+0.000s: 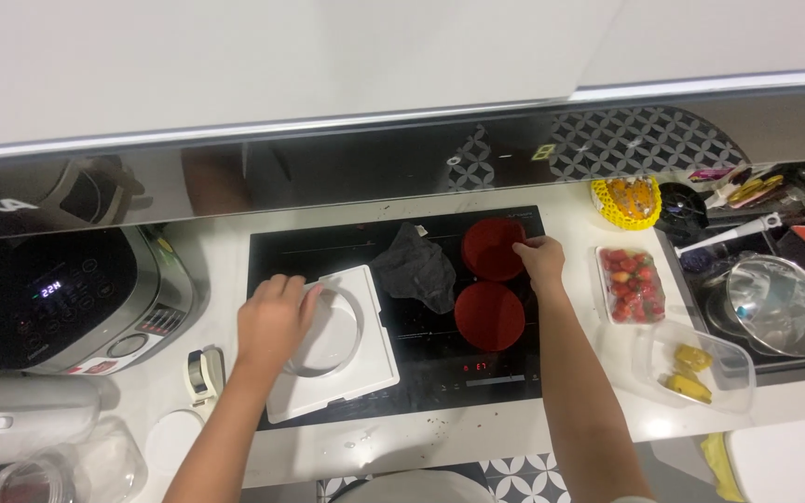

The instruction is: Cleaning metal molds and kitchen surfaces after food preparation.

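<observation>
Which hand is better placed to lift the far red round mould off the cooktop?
Right, probably. The right hand already touches the rim of the far red round mould, while the left hand rests on the metal ring on the white square board.

Open black glass cooktop point(328, 244) lies along its rear left edge, and bare white counter point(477, 438) along the front. The centre is blocked by a white square board point(365, 377), a crumpled dark cloth point(416, 270) and two round red moulds point(489, 317), with a clear tray of strawberries point(632, 284) just beside the cooktop on the right.
</observation>
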